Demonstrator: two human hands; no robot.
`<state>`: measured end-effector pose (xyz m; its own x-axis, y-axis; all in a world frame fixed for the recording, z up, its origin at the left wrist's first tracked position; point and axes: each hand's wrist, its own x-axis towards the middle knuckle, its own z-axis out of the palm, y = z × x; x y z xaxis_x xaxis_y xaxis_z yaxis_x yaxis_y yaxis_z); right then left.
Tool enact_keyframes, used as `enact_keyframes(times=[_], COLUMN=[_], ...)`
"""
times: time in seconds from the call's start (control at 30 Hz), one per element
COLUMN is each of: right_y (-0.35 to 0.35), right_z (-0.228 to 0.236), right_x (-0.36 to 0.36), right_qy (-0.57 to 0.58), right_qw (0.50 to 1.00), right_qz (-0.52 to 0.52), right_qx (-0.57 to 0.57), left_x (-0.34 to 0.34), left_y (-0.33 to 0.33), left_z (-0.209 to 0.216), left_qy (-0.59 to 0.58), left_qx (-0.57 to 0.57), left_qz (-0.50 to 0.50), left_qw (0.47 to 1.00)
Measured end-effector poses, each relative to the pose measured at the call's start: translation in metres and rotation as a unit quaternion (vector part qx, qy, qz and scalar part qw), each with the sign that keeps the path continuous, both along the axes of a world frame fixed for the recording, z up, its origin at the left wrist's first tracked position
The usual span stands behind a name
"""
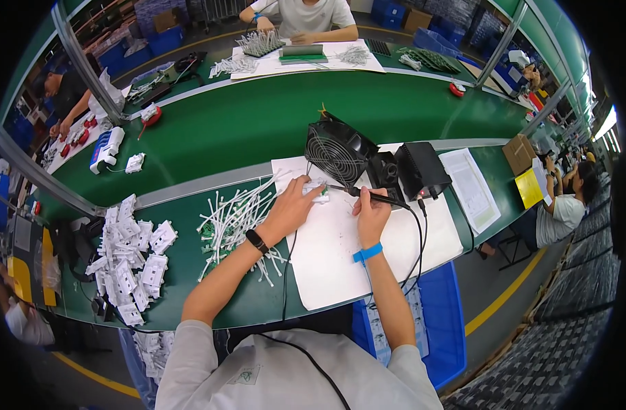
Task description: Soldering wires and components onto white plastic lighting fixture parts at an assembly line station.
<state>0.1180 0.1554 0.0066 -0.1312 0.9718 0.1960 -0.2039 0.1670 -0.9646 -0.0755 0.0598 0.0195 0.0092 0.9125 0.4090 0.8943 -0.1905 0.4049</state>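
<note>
On white paper [340,266] lies a small white plastic housing [320,196] with a bit of green circuit board in it. The fingers of my left hand [290,207] press and steady this housing from its left side. A soldering iron [359,193] with a black cable is gripped in my right hand [372,217], its tip pointing left at the housing. Exactly where the tip touches is too small to tell. Just beyond stands a black fan [339,154] with a round wire guard. Beside my left forearm lies a heap of white wires with small green boards [234,222].
White plastic housings [126,266] are piled at the left. A black soldering station box [422,169] and printed sheets [470,188] sit at the right. Past the metal rail runs a green conveyor belt [258,130]. A blue bin [446,321] stands below the table edge; co-workers sit around.
</note>
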Motion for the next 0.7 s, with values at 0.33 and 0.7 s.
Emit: enact_keyframes(times=[0.33, 0.7], right_y=[0.0, -0.009], right_z=[0.0, -0.002], right_x=[0.004, 0.008], right_qy=[0.021, 0.028], right_qw=[0.999, 0.999], right_qz=[-0.03, -0.04], right_qx=[-0.008, 0.003], left_x=[0.003, -0.002], left_y=[0.001, 0.002], left_z=[-0.003, -0.007], left_qy=[0.002, -0.043], left_qx=[0.0, -0.019], left_qz=[0.0, -0.024], left_qw=[1.0, 0.999])
